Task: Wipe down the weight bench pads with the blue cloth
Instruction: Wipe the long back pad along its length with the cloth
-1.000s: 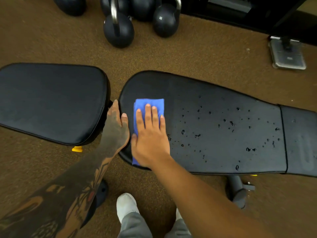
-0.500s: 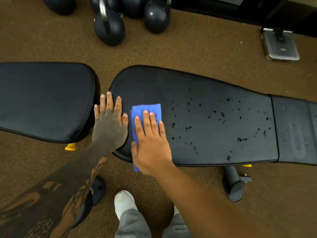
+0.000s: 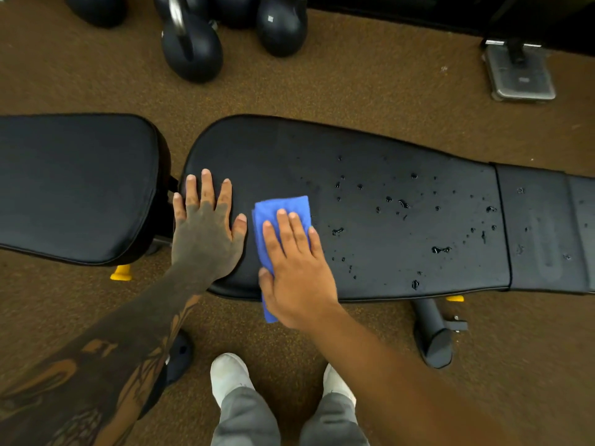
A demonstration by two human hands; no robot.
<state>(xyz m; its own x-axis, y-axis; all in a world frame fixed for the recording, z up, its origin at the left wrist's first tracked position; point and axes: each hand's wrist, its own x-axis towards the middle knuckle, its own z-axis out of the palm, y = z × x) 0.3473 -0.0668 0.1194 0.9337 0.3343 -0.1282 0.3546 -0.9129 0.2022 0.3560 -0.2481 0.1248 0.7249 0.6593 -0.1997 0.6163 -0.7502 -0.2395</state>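
Note:
The long black back pad (image 3: pixel 402 175) of the weight bench runs from centre to right, speckled with water droplets (image 3: pixel 402 204) over its right half. The separate black seat pad (image 3: pixel 74 185) lies to the left across a narrow gap. A folded blue cloth (image 3: pixel 283 206) lies flat on the back pad near its left end, hanging slightly over the near edge. My right hand (image 3: pixel 296 265) presses flat on the cloth, fingers together. My left hand (image 3: pixel 204 230) rests flat and spread on the pad's left end, holding nothing.
Several black kettlebells (image 3: pixel 193 46) stand on the brown floor behind the bench. A metal foot plate (image 3: pixel 520 75) sits at the back right. The bench's black leg (image 3: pixel 433 336) and yellow adjuster tabs (image 3: pixel 120 273) show below the pads. My white shoes (image 3: pixel 228 378) stand in front.
My right hand has slid the blue cloth to the right along the back pad, toward the droplets. My left hand moved from the pad's edge to lie flat on its left end.

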